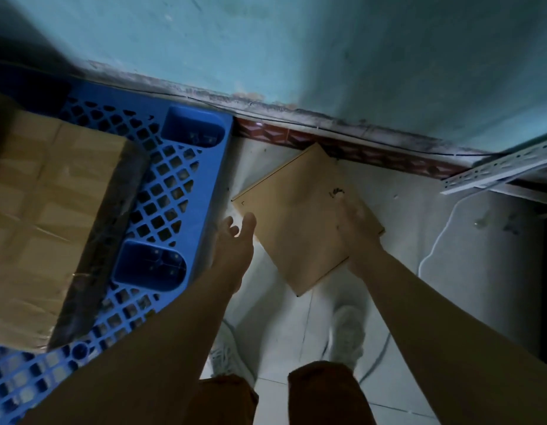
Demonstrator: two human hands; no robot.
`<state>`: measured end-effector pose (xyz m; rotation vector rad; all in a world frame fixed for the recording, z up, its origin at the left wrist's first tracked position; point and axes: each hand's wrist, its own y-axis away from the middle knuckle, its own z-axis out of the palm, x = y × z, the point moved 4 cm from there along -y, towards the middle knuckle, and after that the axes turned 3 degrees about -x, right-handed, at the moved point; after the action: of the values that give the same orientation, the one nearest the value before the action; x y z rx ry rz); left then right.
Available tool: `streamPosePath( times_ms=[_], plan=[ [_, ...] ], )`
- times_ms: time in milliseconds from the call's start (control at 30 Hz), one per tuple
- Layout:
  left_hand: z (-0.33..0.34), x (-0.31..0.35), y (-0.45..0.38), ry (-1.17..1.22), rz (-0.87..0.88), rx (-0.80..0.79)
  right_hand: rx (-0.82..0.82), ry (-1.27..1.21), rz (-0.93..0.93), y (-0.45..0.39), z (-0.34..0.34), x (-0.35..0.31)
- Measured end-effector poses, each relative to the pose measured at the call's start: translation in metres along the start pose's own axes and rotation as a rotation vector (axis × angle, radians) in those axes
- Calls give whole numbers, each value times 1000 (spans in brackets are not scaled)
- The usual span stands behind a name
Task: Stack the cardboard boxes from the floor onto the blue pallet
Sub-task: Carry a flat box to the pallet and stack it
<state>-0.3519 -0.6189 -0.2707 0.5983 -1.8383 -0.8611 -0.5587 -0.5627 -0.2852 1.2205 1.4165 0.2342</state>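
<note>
Rt hand (355, 231) lies on the far side of the flat cardboard box (302, 216), fingers over its top face, pressing it; blur hides whether the thumb hooks under, so grip can't be confirmed. Box sits tilted over the tiled floor (284, 326), just beside the blue pallet (180, 185), near the wall. Lt hand (235, 240) is open, empty, fingers spread, next to the box's near corner, I judge to take the opposite edge. Large taped box (51, 210) already occupies the pallet.
</note>
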Motion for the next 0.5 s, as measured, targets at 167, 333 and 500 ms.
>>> streamPosePath(
  times_ms=[167,333,500],
  plan=[
    [44,-17,-30,55,-129,114,-127,97,-6,-55,-22,-2],
    [96,-45,-74,104,-250,177,-206,239,-72,-131,-44,16],
    [127,-82,-130,159,-299,175,-264,378,-55,-206,-52,35]
  ],
)
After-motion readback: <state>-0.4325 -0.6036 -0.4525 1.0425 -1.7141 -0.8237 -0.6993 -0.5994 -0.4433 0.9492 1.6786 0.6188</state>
